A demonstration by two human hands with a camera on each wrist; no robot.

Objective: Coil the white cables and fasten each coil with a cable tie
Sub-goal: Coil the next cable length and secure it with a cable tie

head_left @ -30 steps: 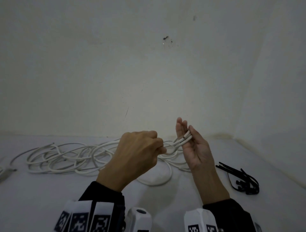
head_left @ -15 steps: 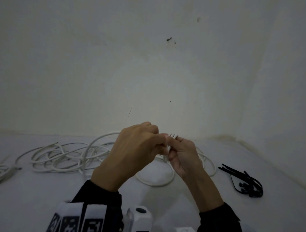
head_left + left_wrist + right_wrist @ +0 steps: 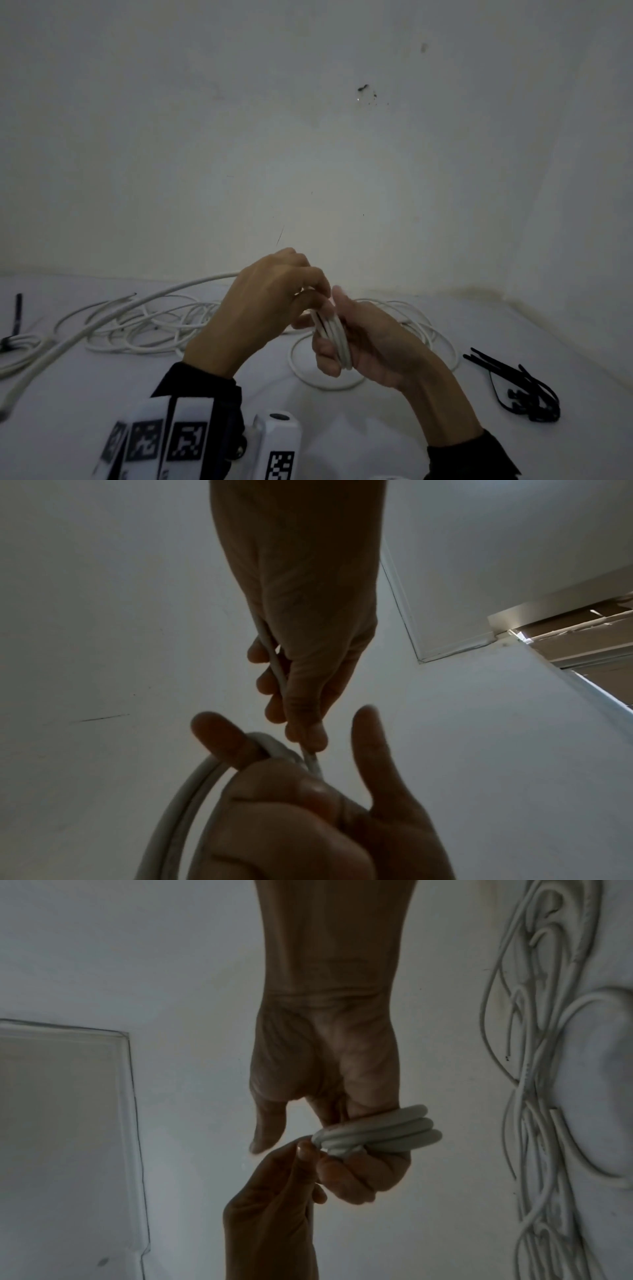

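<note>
Nearest, at the bottom of the head view, two dark sleeves [image 3: 198,387] rise from white wrist mounts [image 3: 157,442] printed with black square markers. Above them, at the centre of the frame, the two hands meet in the air over the worktop [image 3: 85,411]. The right hand [image 3: 370,342] has its fingers [image 3: 325,359] curled round a small coil of white cable [image 3: 334,337], several turns lying side by side across the palm, thumb pointing up. The left hand [image 3: 270,308] is closed on the same cable where it enters the coil; in the left wrist view its index finger hooks over the strand and the thumb sticks up apart from it. In the right wrist view three turns show stacked tight round the fingers of the right hand.

Just behind the hands, a loose heap of white cable [image 3: 144,329] sprawls across the middle of the frame in wide flat loops, one strand running from the left hand down to the lower left edge. At the right of the frame, well apart from the hands, lies a bundle of black cable ties [image 3: 520,387]. At the far left edge another white coil [image 3: 20,346] is partly cut off, with a black tie [image 3: 17,313] standing up from it. Farthest, a pale wall [image 3: 308,137] fills the upper frame, marked with a small dark spot at upper right of centre.
</note>
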